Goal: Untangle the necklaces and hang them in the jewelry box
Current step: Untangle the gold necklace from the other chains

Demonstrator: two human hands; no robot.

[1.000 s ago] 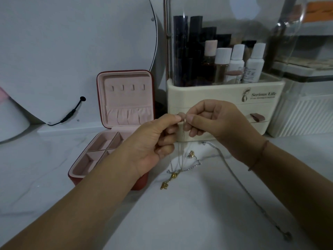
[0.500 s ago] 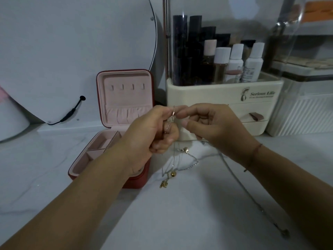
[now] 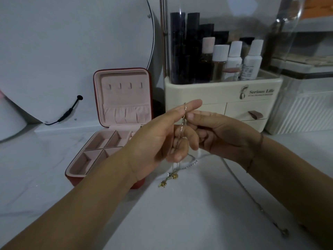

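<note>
A thin silver necklace chain (image 3: 183, 121) hangs across the fingers of my left hand (image 3: 162, 139), looped over the raised forefinger. My right hand (image 3: 219, 134) pinches the same chain just right of it. Below the hands the tangled chains drop to the white table, where gold pendants (image 3: 169, 179) lie. Another silver chain (image 3: 252, 197) trails right to a small pendant (image 3: 284, 231). The red jewelry box (image 3: 115, 127) stands open at the left, pink inside, with hooks (image 3: 124, 86) in its lid and nothing on them.
A cream cosmetics organizer (image 3: 221, 100) with bottles and a clear cover stands right behind the hands. A white ribbed container (image 3: 302, 112) sits at the right. A round mirror (image 3: 72, 51) with a black cable (image 3: 68, 112) leans at the back left.
My left forefinger has straightened and lifted with the chain draped over it. My right hand has dropped slightly and closed in. The pendants have slid a little on the table.
</note>
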